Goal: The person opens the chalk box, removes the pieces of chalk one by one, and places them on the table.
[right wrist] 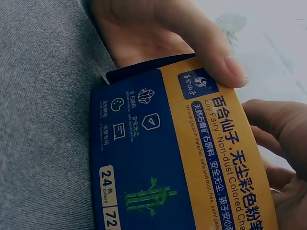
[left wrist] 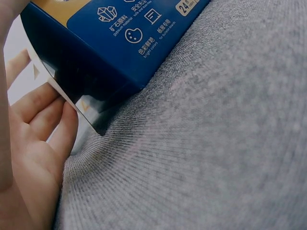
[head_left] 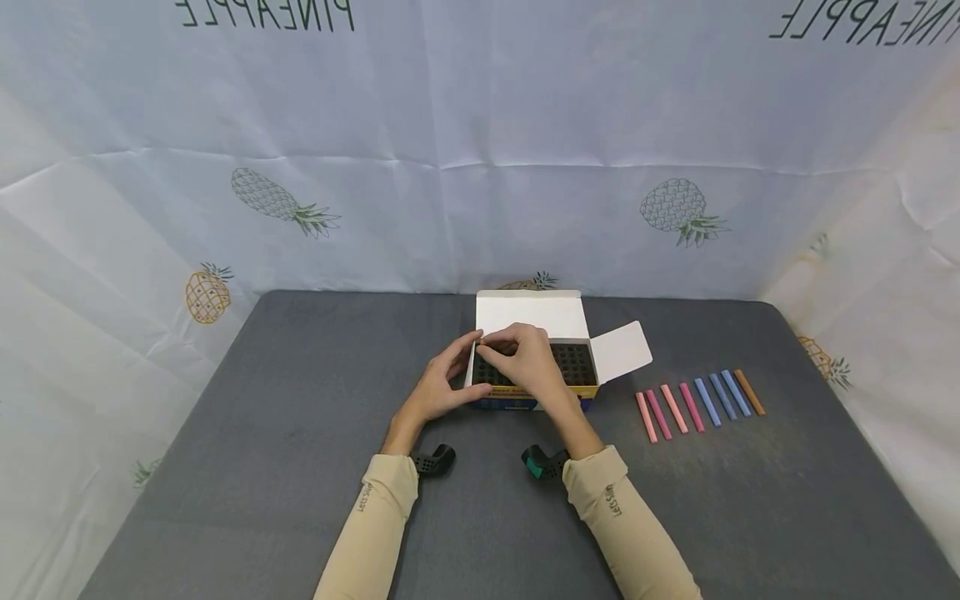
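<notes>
An open chalk box (head_left: 573, 367), blue and yellow, stands mid-table with its white lid (head_left: 529, 313) up and its right flap (head_left: 621, 350) spread. My left hand (head_left: 448, 385) grips its left end: the thumb (right wrist: 211, 50) lies on the front, and the fingers (left wrist: 45, 117) sit against the left flap (left wrist: 53, 88). My right hand (head_left: 527, 360) reaches over the box's left half. Its curled fingertips pinch at the top left edge and meet the left fingers there. What lies under them is hidden. Dark cells (head_left: 573, 362) show in the right half.
Several chalk sticks (head_left: 699, 405), pink, blue and one orange, lie in a row right of the box on the grey table (head_left: 300, 433). White pineapple-print sheeting (head_left: 480, 167) walls the back and both sides.
</notes>
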`<state>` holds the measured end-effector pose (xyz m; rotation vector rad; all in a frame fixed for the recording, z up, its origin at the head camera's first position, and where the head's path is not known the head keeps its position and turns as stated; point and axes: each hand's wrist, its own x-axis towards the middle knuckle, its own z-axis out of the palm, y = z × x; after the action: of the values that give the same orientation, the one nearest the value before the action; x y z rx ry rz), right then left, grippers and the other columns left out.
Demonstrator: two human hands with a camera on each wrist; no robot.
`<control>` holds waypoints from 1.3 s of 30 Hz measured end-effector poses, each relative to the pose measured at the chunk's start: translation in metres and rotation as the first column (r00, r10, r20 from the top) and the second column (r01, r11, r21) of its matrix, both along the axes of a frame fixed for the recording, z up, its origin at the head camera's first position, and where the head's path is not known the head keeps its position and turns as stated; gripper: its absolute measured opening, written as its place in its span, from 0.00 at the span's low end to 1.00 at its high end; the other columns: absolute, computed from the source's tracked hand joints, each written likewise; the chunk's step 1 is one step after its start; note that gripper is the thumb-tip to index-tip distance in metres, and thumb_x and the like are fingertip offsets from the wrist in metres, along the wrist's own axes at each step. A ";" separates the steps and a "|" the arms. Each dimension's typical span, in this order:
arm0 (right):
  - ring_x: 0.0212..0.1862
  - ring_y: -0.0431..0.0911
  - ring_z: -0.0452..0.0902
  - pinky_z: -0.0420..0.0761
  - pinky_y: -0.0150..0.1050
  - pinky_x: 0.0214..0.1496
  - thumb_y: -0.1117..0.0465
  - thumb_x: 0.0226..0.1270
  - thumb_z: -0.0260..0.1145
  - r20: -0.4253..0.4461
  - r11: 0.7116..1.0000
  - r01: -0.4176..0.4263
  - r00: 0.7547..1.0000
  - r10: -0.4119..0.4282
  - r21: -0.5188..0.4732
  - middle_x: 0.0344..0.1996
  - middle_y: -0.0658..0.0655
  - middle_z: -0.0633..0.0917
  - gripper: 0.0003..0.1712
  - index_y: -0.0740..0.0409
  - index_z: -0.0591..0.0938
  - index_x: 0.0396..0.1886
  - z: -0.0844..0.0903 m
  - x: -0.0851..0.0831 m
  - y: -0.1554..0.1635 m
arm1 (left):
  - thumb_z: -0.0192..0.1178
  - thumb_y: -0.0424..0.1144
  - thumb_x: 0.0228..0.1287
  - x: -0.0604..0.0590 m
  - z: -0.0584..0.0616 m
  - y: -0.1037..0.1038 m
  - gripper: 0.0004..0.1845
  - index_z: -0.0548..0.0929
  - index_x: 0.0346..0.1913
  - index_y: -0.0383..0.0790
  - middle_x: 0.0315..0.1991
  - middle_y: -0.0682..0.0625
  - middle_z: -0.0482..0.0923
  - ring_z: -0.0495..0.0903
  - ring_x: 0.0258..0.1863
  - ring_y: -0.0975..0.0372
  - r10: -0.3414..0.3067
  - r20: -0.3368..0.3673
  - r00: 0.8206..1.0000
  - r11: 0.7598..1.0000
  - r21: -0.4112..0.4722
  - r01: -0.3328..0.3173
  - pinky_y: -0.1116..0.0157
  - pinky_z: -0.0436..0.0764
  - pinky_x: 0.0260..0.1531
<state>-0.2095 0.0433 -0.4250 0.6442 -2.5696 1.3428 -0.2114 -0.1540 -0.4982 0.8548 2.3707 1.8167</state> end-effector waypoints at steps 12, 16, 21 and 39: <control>0.34 0.50 0.87 0.88 0.43 0.38 0.62 0.62 0.77 -0.061 0.991 0.082 0.995 -0.076 0.103 0.34 0.60 0.90 0.08 0.63 0.93 0.38 -0.001 0.005 -0.006 | 0.70 0.57 0.64 -0.001 0.000 -0.001 0.46 0.61 0.80 0.53 0.79 0.45 0.62 0.63 0.79 0.48 0.000 -0.018 1.000 1.000 -0.005 0.000 0.46 0.69 0.74; 0.34 0.51 0.86 0.86 0.44 0.39 0.62 0.62 0.77 -0.056 0.986 0.106 0.993 -0.100 0.125 0.34 0.60 0.89 0.08 0.63 0.93 0.37 -0.001 0.006 -0.009 | 0.70 0.58 0.64 -0.001 -0.001 -0.001 0.46 0.60 0.80 0.55 0.79 0.45 0.62 0.63 0.79 0.49 -0.003 -0.017 1.000 1.000 -0.009 0.003 0.47 0.70 0.75; 0.34 0.50 0.85 0.85 0.42 0.37 0.62 0.63 0.76 -0.060 0.983 0.125 0.991 -0.118 0.136 0.34 0.60 0.90 0.08 0.63 0.93 0.37 -0.001 0.006 -0.010 | 0.70 0.55 0.64 -0.001 -0.001 0.000 0.45 0.60 0.80 0.53 0.79 0.45 0.62 0.63 0.78 0.49 -0.005 -0.020 1.000 1.000 0.000 0.005 0.47 0.69 0.75; 0.32 0.50 0.86 0.89 0.42 0.36 0.60 0.66 0.74 -0.183 0.988 0.152 0.971 -0.153 -0.020 0.32 0.61 0.87 0.10 0.63 0.92 0.40 0.002 0.007 -0.016 | 0.71 0.54 0.63 0.000 -0.002 0.000 0.46 0.61 0.80 0.51 0.77 0.43 0.65 0.68 0.75 0.48 0.016 -0.019 1.000 1.000 -0.001 -0.016 0.46 0.72 0.73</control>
<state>-0.2028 0.0276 -0.4231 0.5304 -2.4128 1.1827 -0.2110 -0.1540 -0.5002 0.8592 2.3969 1.8207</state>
